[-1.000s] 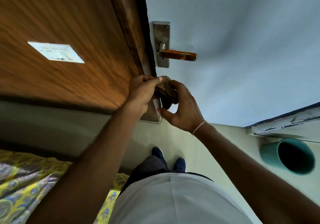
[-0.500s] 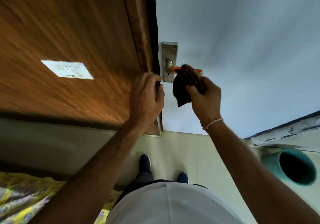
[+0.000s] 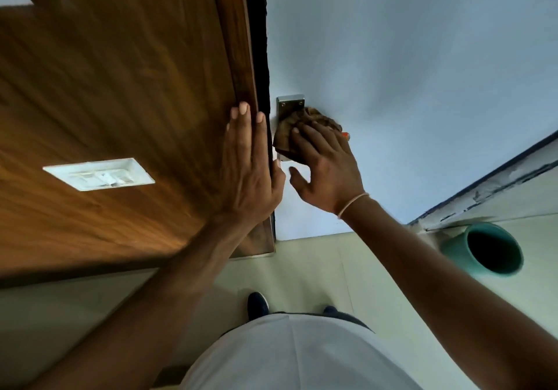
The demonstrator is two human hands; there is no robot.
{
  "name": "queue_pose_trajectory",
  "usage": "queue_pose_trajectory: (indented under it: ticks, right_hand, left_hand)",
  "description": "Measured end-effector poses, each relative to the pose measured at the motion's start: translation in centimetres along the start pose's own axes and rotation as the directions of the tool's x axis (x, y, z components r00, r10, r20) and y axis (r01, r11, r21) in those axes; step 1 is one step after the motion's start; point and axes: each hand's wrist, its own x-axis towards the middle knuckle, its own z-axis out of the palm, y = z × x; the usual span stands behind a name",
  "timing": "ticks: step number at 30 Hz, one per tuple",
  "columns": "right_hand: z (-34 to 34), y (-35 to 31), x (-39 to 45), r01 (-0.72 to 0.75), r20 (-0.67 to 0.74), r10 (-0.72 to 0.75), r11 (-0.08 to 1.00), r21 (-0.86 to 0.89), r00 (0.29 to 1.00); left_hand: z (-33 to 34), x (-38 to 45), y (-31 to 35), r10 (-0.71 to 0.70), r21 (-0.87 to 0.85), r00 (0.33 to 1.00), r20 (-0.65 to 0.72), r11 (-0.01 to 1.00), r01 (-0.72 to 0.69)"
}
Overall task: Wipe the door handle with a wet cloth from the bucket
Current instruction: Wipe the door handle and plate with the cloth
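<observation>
The brown cloth (image 3: 305, 131), crumpled, is pressed over the door handle (image 3: 346, 135) by the right hand (image 3: 327, 167), fingers spread on it; only the lever's orange tip and metal plate (image 3: 290, 105) show. Left hand (image 3: 250, 172) lies flat and empty on the wooden frame (image 3: 235, 57). The teal bucket (image 3: 483, 250) stands on the floor, well apart; its contents cannot be told.

door handle (image 3: 346, 135): lever hidden under brown cloth (image 3: 305, 123) and right hand (image 3: 327, 167), only its orange tip showing | handle plate (image 3: 290, 104): lower part covered by cloth | switch plate (image 3: 99, 174), left of handle: switches blurred | shoes (image 3: 257, 304), below handle: partly hidden by white shirt (image 3: 296, 356)
</observation>
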Motion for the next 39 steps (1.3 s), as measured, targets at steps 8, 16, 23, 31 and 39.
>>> queue_pose_trajectory:
  ticks: [8,16,23,31,39]
  right_hand:
    - [1.8,0.0,2.3,-0.088,-0.186,0.085,0.996,-0.009,0.979]
    - [1.3,4.8,1.0,-0.077,-0.250,0.059,0.995,-0.060,0.966]
    - [2.2,2.0,1.5,-0.002,-0.251,-0.008,0.999,-0.041,0.968]
    - [2.6,1.6,1.7,-0.055,-0.260,0.042,0.998,-0.042,0.965]
    - [0.6,6.8,0.2,-0.043,-0.266,0.039,0.999,-0.008,0.963]
  left_hand:
    - [2.3,-0.8,-0.8,-0.023,0.023,1.000,0.020,0.999,0.023]
    - [3.4,-1.3,-0.9,-0.021,0.107,1.000,0.001,0.994,0.021]
    - [3.5,-1.4,-1.1,0.000,0.160,1.000,-0.007,0.987,0.001]
    - [3.9,-1.4,-0.8,-0.016,0.166,1.000,-0.007,0.986,0.017]
    - [3.4,-1.7,-1.8,0.047,0.152,0.999,-0.006,0.987,-0.046]
